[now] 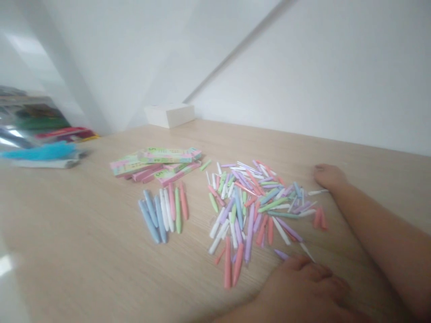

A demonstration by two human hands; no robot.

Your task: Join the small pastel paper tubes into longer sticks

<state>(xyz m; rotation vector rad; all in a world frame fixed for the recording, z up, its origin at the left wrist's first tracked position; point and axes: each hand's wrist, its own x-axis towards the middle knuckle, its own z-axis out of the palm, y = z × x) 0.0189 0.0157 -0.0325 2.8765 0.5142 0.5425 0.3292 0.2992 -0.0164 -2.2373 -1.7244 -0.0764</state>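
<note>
Loose pen parts (pixel 251 216) in purple, white, red, green and blue lie in a wide heap on the wooden table. My left hand (pixel 303 289) rests palm down at the heap's near edge, its fingers curled and blurred. The tip of a purple pen piece (pixel 281 254) shows beside it; whether the hand grips that piece is hidden. My right hand (pixel 330 177) is closed like a fist on the tabletop, right of the heap. A thin white piece (pixel 318 192) lies against its near side. What the fist holds, if anything, cannot be seen.
A row of several whole pens (pixel 164 211) in blue, white, pink, green and red lies left of the heap. Behind them are stacked pastel cartons (pixel 170 155). A white box (pixel 170 115) stands by the wall. A bright blue item (pixel 43 151) is at far left.
</note>
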